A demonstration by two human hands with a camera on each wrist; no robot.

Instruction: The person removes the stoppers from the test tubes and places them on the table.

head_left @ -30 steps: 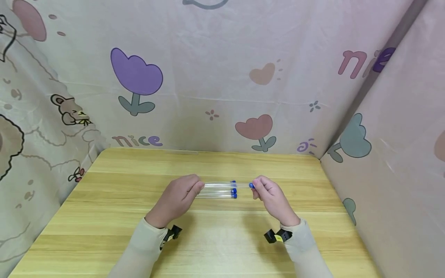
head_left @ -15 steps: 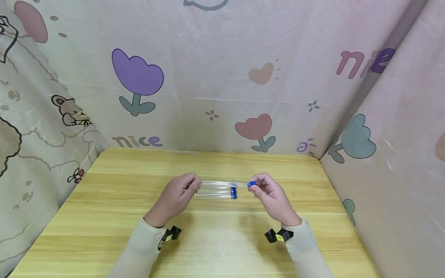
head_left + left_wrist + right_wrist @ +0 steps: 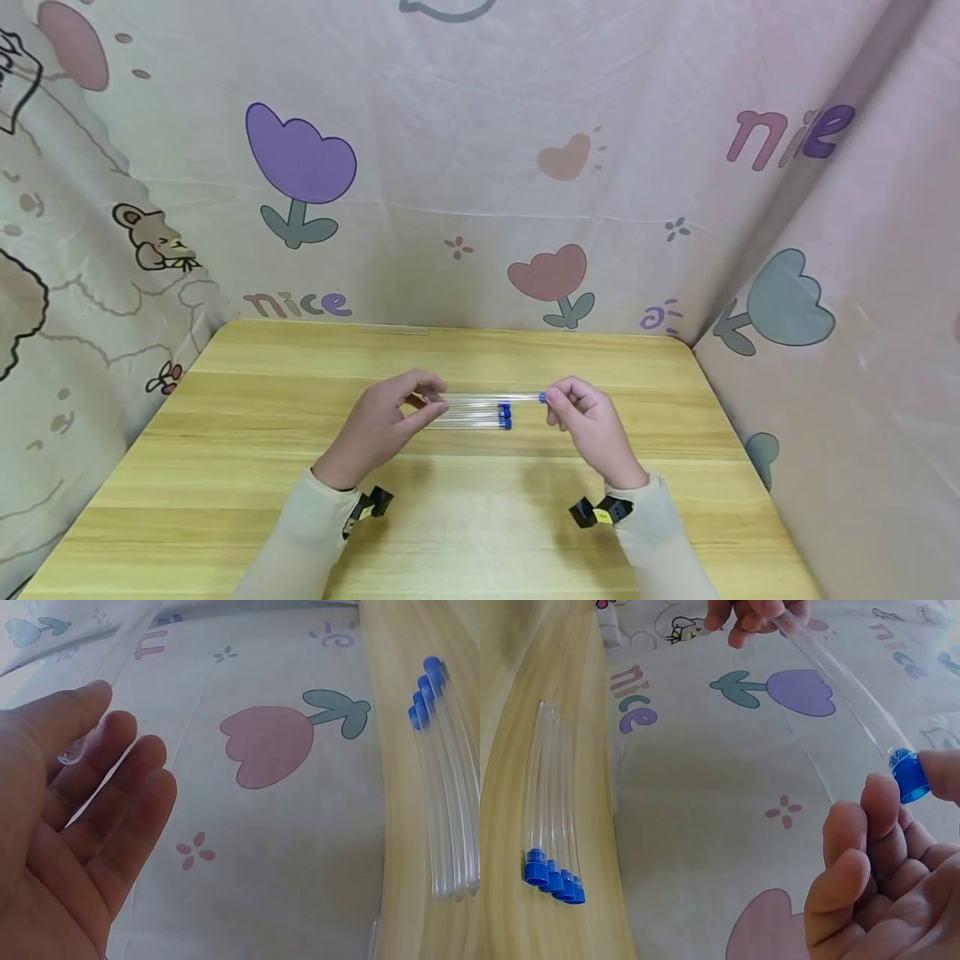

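A clear tube [image 3: 495,397] is held up level over the table, its blue cap [image 3: 910,777] pinched between thumb and finger of the right hand [image 3: 592,429]. At its other end is the left hand [image 3: 386,425], thumb and fingers parted around the rounded tip [image 3: 70,756] without a closed grip. In the left wrist view the left hand's fingers are relaxed and slightly bent. Several more clear tubes [image 3: 465,415] with blue caps [image 3: 535,868] lie side by side on the table, just nearer the person than the held tube.
A light wooden table [image 3: 465,517] fills the foreground. At its back edge lies a thin clear strip [image 3: 393,331]. Behind and at both sides hangs a pale printed curtain [image 3: 435,125]. Each wrist wears a small black camera [image 3: 367,506].
The left thumb and fingers have parted from their closer hold on the tube's end. The right hand's fingers have curled in closer around the blue cap, and the held tube has shifted slightly.
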